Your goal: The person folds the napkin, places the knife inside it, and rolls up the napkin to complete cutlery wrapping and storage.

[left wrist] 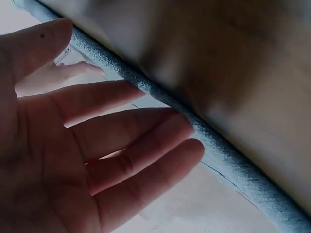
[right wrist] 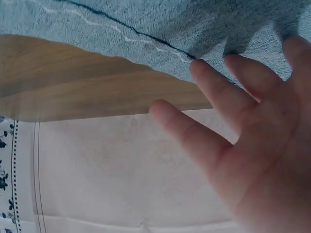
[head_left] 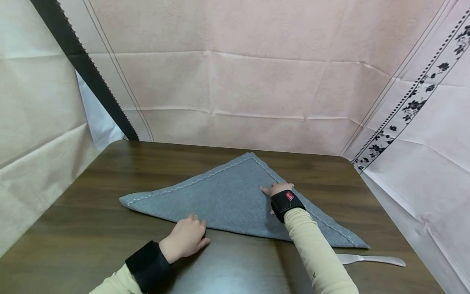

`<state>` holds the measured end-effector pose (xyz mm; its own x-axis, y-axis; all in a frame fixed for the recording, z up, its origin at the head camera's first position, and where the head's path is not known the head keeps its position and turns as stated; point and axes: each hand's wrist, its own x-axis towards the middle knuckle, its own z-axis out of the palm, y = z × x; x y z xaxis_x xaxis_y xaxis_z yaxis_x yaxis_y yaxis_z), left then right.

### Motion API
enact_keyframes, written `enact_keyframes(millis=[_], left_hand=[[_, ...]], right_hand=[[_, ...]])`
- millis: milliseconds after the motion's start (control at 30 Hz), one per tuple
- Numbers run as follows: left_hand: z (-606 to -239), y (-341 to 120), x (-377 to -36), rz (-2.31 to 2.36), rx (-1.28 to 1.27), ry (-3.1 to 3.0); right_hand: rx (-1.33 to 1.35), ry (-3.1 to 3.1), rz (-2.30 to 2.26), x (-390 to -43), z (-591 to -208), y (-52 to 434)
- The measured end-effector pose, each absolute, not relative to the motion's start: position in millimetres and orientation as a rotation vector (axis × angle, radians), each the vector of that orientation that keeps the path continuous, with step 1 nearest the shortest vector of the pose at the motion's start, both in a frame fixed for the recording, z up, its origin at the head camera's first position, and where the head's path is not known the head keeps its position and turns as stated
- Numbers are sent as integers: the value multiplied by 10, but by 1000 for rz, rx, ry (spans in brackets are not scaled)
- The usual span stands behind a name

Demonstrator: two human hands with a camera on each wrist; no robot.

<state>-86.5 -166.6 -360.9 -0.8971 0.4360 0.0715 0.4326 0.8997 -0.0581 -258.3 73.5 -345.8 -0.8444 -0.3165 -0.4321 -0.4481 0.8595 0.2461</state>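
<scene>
Head view, cloth (head_left: 220, 196): I see a blue-grey triangle on the table (head_left: 92, 228).
Left hand (head_left: 186, 239): fingers straight, at the near edge.
Right hand (head_left: 280, 190): fingers loosely spread on the cloth.
Utensil (head_left: 380, 259): beside the right sleeve (head_left: 315, 249).

Cloth (head_left: 220, 196) on table (head_left: 92, 212), left hand (head_left: 186, 238) at near edge, right hand (head_left: 280, 190) atop, knife (head_left: 382, 259) before right corner
</scene>
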Motion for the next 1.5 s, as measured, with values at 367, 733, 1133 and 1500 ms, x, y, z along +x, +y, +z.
enact_keyframes(millis=[367,733,1133,1500], left_hand=[[-3590,-1699,-812,-43,-715,-2991],[-3499,-2132,-1037,-342,-543,-3118],[-3537,-2795,-1228,-509,-436,-3204],[-3548,-2946,-1128,-613,-581,-3202]], right_hand=[[-835,2969,379,-2280,-3500,832],[-592,3026,-128,-1871,-3681,1734],[-657,2817,-462,-1797,-3686,2306],[-808,2802,-517,-1799,-3762,2360]])
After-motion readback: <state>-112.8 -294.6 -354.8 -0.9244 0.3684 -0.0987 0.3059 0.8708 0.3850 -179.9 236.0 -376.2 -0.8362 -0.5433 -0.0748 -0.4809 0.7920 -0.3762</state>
